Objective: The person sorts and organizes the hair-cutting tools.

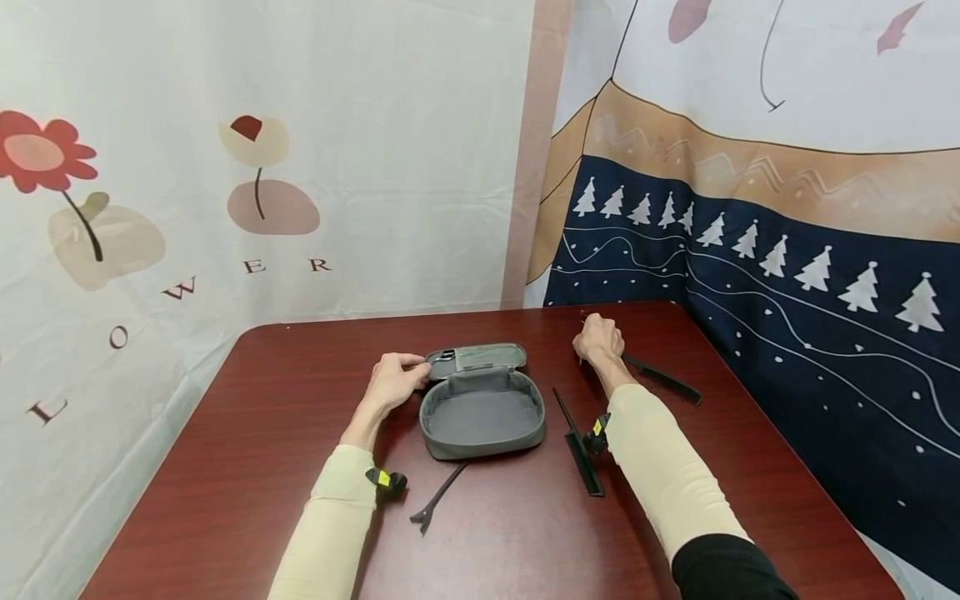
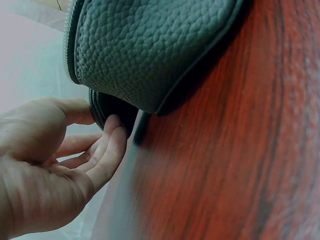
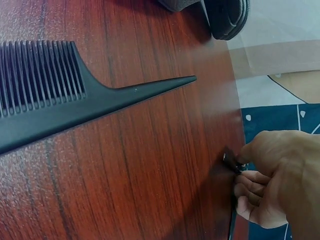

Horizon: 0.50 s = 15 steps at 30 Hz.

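Currently, left hand (image 1: 393, 382): pinching open lid (image 1: 491, 358) of zippered case (image 1: 483, 447)
Right hand (image 1: 599, 337): pinching small black item (image 3: 230, 161), type unclear
Curtain (image 1: 405, 167): reads "LOWER"

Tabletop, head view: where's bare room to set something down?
Free: tabletop left of the left sleeve; near right, between right sleeve and navy cloth. Crowded: middle, with gray case, comb and forked tool; far right, right hand and black tool.
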Each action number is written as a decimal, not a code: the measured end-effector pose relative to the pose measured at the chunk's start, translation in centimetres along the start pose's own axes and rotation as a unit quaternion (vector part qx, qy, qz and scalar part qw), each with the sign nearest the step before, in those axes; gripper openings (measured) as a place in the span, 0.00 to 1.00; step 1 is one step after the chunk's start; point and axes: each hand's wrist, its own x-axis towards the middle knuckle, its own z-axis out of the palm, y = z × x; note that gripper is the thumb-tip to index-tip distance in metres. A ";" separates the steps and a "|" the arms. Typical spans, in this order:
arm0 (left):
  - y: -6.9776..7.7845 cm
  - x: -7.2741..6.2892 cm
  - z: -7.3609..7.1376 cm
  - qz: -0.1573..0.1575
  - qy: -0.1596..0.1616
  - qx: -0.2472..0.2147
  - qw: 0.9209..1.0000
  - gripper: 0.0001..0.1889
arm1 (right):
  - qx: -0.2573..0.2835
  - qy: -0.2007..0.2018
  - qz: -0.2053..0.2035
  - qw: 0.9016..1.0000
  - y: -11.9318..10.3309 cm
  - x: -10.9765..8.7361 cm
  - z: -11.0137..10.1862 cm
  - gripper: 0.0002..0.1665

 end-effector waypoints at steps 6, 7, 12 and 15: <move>-0.1 0.0 0.1 -0.001 0.003 -0.003 1.000 0.21 | -0.013 -0.016 -0.009 1.000 -0.3 -0.2 -0.5 0.12; -0.1 0.0 0.1 -0.001 0.004 -0.003 1.000 0.21 | -0.017 -0.022 -0.009 1.000 -0.4 -0.3 -0.6 0.12; -0.2 0.0 0.2 -0.001 0.005 -0.001 1.000 0.21 | -0.028 -0.050 -0.003 0.998 -0.7 -0.3 -1.2 0.11; -0.2 0.0 0.3 -0.004 0.006 -0.003 1.000 0.21 | -0.035 -0.061 0.000 0.998 -0.8 -0.3 -1.2 0.11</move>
